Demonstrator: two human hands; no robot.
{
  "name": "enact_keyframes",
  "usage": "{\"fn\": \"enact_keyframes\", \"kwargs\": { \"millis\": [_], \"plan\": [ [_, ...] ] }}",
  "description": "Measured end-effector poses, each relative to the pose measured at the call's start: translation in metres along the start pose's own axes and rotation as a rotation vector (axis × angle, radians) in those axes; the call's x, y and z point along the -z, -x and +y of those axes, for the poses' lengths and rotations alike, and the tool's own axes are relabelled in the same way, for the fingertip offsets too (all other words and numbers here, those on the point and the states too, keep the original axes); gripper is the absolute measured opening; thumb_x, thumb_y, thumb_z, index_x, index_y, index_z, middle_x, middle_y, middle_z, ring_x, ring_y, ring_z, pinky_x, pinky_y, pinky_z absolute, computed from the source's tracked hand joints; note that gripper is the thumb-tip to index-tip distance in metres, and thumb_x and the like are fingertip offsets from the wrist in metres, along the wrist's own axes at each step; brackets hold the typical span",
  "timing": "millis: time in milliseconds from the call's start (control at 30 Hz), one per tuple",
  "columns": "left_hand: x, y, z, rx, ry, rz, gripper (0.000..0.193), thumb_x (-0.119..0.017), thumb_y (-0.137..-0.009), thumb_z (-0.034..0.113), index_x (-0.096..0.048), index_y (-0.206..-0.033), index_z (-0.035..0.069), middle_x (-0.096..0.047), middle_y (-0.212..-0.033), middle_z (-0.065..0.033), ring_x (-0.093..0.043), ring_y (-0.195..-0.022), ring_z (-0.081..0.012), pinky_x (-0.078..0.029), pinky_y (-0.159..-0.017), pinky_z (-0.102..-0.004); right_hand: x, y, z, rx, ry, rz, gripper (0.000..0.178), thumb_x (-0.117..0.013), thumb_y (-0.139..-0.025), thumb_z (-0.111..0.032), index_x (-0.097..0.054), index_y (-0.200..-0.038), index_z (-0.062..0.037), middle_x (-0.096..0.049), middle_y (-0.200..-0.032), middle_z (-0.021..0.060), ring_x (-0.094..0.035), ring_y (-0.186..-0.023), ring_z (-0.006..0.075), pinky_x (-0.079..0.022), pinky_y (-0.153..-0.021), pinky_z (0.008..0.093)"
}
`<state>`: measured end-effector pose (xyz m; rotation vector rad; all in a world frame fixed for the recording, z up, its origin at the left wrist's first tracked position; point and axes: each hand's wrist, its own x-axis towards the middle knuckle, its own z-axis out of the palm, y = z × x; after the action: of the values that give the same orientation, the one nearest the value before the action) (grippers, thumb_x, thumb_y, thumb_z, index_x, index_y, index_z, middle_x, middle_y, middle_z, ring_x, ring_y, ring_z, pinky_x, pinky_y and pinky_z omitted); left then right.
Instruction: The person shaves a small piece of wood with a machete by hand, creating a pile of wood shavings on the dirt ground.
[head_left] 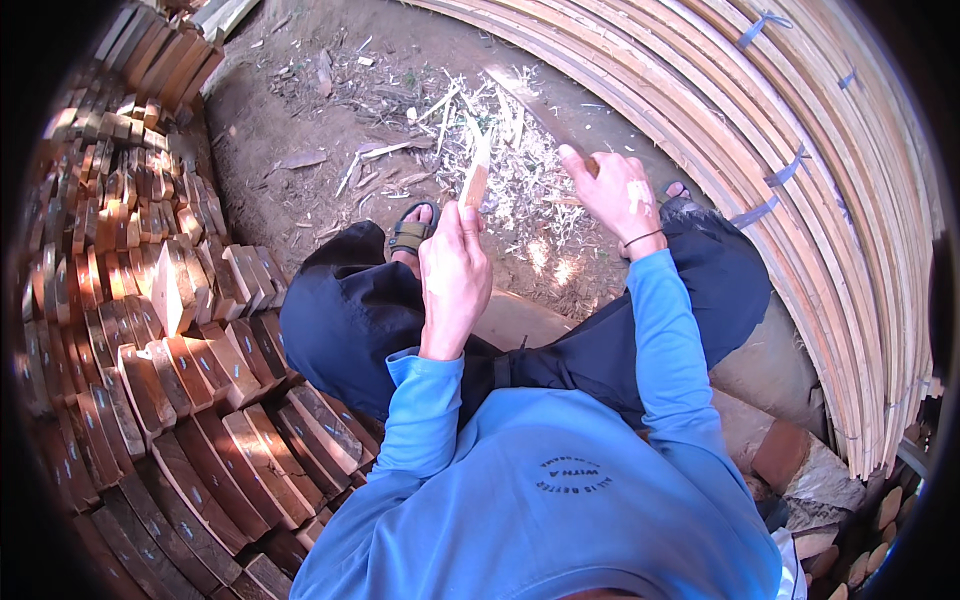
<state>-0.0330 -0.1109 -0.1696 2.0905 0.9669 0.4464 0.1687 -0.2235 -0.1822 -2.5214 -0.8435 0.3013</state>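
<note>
Left hand [456,272] gripping wood piece [476,186], which projects ahead, axis leaning slightly right. Right hand [616,196] closed on long blade [540,112], slanting ahead-left from it; blade appears apart from wood.

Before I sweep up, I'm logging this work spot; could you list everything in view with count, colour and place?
Wooden stick: one, pale tan, upper centre
Long blade: one, brownish, upper centre
Shavings: uncountable, cream, upper centre
Ground: one patch, brown, upper middle
Wood blocks: many, reddish-brown, stacked left
Long slats: many, tan, right side
Ties: at least four, blue, on slats
Sandal: at least one, olive-brown, left of centre
Trousers: one pair, navy, middle
Shirt: one, blue, bottom
Wristband: one, dark, right of centre
Left hand: one, bare, holding stick
Right hand: one, bare, holding blade
</note>
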Motion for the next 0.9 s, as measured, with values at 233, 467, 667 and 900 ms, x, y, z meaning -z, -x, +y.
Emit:
{"fn": "enact_keyframes", "kwargs": {
  "millis": [233,467,667,900],
  "plan": [
    [0.003,-0.008,0.000,0.078,0.083,-0.033,0.035,-0.042,-0.111,0.027,-0.059,-0.093,0.003,-0.061,-0.072,-0.0176,-0.062,-0.069,-0.0393,-0.046,-0.067,-0.0488,0.023,0.027,-0.010,0.057,-0.234,-0.087,0.064,-0.060,-0.097,-0.056,-0.068,-0.076,0.0033,-0.060,-0.061,0.0225,-0.063,-0.061,0.0407,-0.046,-0.062,0.0470],
    [-0.005,-0.007,-0.005,0.043,-0.020,0.011,0.035,-0.040,-0.111,0.029,-0.058,-0.095,0.004,-0.062,-0.082,-0.0200,-0.062,-0.081,-0.0425,-0.044,-0.072,-0.0521,0.034,0.057,-0.023,0.271,-0.076,-0.190,0.058,-0.067,-0.093,-0.053,-0.068,-0.073,0.0011,-0.062,-0.062,0.0230,-0.067,-0.063,0.0417,-0.052,-0.061,0.0490],
    [-0.007,-0.008,-0.015,-0.025,-0.110,-0.001,0.034,-0.039,-0.111,0.027,-0.057,-0.094,0.003,-0.063,-0.082,-0.0213,-0.063,-0.081,-0.0447,-0.045,-0.073,-0.0539,0.027,0.057,-0.022,0.255,0.047,-0.126,0.059,-0.067,-0.091,-0.059,-0.070,-0.076,-0.0015,-0.064,-0.064,0.0229,-0.068,-0.066,0.0426,-0.055,-0.065,0.0514],
    [-0.014,0.008,-0.014,-0.057,-0.094,-0.069,0.031,-0.042,-0.110,0.024,-0.059,-0.094,0.003,-0.063,-0.073,-0.0212,-0.066,-0.075,-0.0431,-0.048,-0.068,-0.0521,0.003,0.021,-0.011,0.059,0.094,-0.051,0.062,-0.059,-0.096,-0.058,-0.072,-0.084,0.0016,-0.067,-0.073,0.0261,-0.068,-0.077,0.0463,-0.053,-0.075,0.0531]
  ]
}}
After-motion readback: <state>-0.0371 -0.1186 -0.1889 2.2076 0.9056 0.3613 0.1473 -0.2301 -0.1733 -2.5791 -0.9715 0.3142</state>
